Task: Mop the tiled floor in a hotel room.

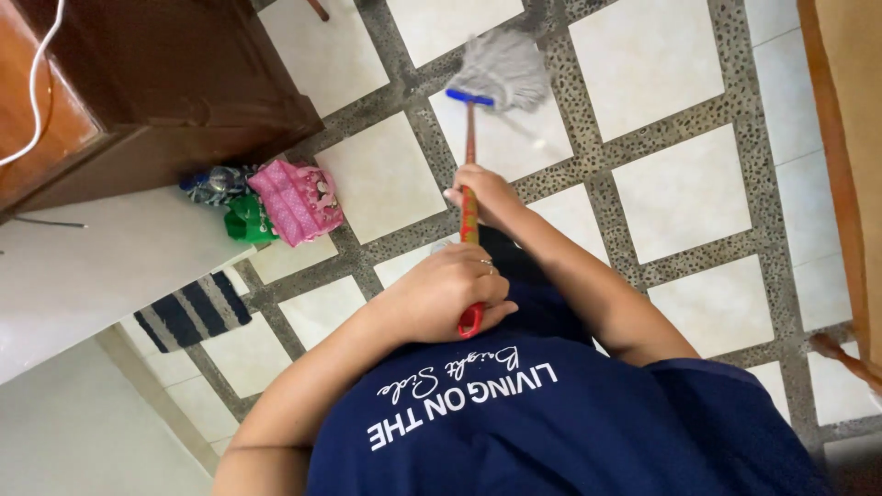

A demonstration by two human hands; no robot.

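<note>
Here, the mop (470,184) runs lengthwise straight away from the person's body, its grey string head (503,66) on the tiled floor (680,193) at the far end, red handle loop nearest the torso. The left hand (446,294) has its fingers closed around the handle's near end; the right hand (482,195) grips farther along, nearer the head.

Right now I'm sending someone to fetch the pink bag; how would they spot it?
Find the dark wooden cabinet by the tiled floor. At its corner lies a small cluster of bags; the pink bag is the largest, beside a green bag and a shiny blue one.
</note>
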